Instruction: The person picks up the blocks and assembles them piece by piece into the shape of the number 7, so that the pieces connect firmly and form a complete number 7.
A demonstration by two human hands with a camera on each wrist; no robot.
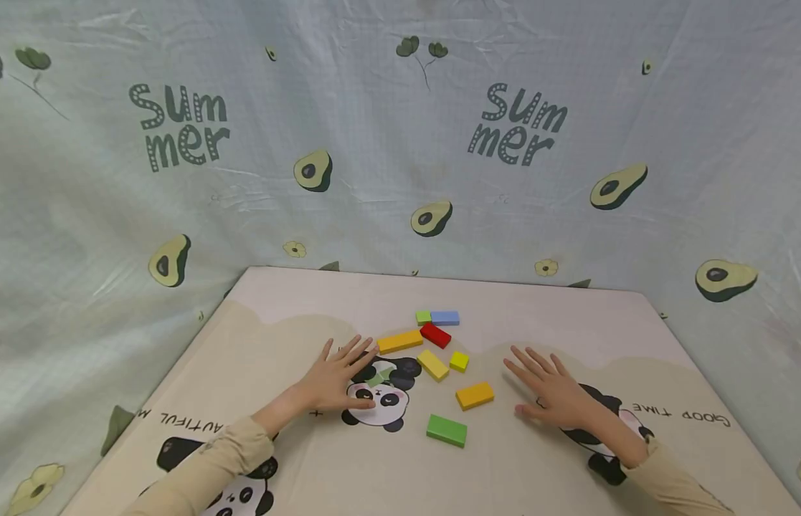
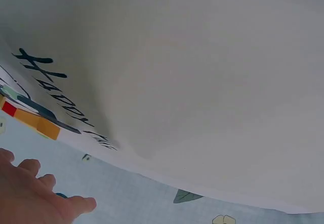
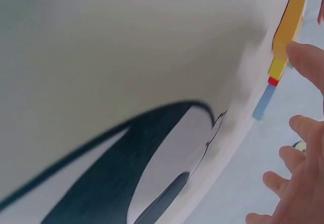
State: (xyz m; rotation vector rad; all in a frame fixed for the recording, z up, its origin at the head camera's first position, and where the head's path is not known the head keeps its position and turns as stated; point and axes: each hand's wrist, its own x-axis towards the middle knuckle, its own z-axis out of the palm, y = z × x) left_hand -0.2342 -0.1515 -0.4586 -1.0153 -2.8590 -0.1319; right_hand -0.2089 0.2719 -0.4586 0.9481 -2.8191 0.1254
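Note:
My left hand (image 1: 335,376) is spread with straight fingers left of a group of coloured blocks, its fingertips right by the long orange block (image 1: 400,342). Over on the right, my right hand (image 1: 548,390) has its fingers extended and holds nothing. Nearest to it lies a shorter orange block (image 1: 475,395). Between the hands are a green block (image 1: 447,431), a pale yellow block (image 1: 433,365) and a bright yellow cube (image 1: 460,361). Farther back sit a red block (image 1: 435,335), a light green cube (image 1: 423,317) and a blue block (image 1: 445,317).
The blocks lie on a table with a cream cloth (image 1: 348,480) printed with pandas and lettering. Behind and beside the table hangs a pale curtain (image 1: 374,122) with avocado and "summer" prints.

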